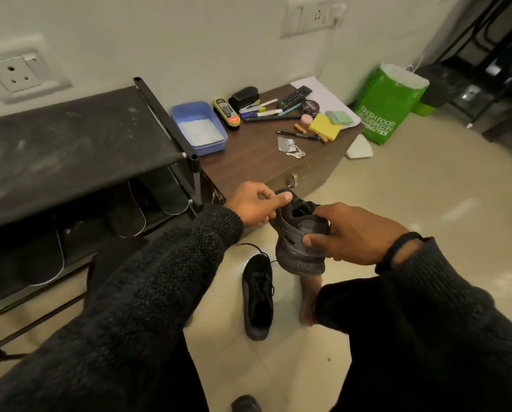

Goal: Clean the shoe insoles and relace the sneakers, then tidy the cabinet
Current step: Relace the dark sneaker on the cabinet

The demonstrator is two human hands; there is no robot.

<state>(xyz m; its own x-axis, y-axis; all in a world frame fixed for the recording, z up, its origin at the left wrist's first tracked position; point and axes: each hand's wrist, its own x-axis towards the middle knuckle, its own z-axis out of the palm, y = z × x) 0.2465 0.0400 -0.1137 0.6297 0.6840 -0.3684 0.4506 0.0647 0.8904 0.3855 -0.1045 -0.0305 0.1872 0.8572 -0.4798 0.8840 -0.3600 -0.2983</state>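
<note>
A black sneaker (pixel 301 251) hangs in the air in front of me, heel down. My right hand (pixel 353 233) grips its side and sole. My left hand (pixel 256 205) pinches the rim of its opening near the tongue. A second black sneaker (pixel 257 298) lies on the floor below, its lace loose. The low brown cabinet (pixel 257 162) stands just beyond my hands. On it sit a blue tub (pixel 199 127) with white powder and a shoe brush (pixel 226 112).
A black shoe rack (pixel 70 138) on the left holds slippers on its lower shelf. Pens, sticky notes, a remote, a polish tin and keys (pixel 293 152) litter the cabinet top. A green bag (pixel 388 105) leans at the wall. My bare foot (pixel 309 298) rests beside the floor sneaker.
</note>
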